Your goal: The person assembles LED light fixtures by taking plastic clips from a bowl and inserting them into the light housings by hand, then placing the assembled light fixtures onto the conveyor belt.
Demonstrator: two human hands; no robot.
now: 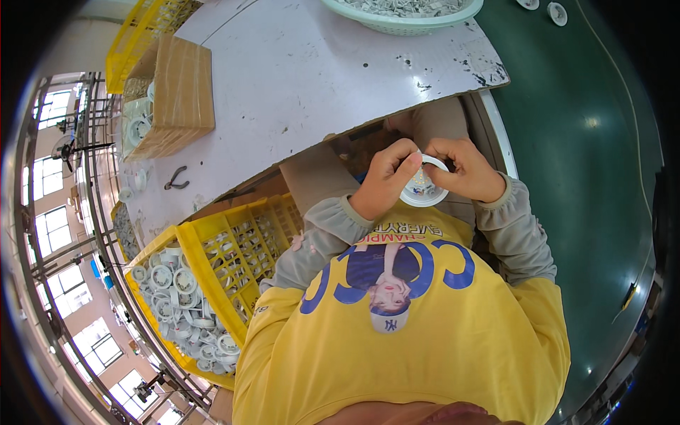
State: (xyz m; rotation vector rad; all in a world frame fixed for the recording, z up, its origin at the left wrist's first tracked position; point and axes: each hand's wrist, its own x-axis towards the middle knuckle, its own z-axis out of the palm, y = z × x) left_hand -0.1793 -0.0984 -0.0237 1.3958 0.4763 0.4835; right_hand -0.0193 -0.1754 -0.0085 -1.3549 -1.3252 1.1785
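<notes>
Close in front of my body, both hands grip a white round LED light fitting (423, 194) with small yellowish dots on its face. My left hand (386, 177) pinches its left rim between thumb and fingers. On the other side my right hand (469, 170) is closed on it, the thumb pressed over the face near the right edge. Fingers partly cover the upper part of the fitting. To my left, a yellow plastic crate (185, 237) holds many similar white round fittings (184, 281).
A white worktable (297, 78) lies ahead, its edge just beyond my hands. On it are pliers (176, 178), a cardboard box (185, 92) with white parts and a pale green basin (404, 25) of small pieces. Right is green floor (581, 191) with white round parts (557, 13).
</notes>
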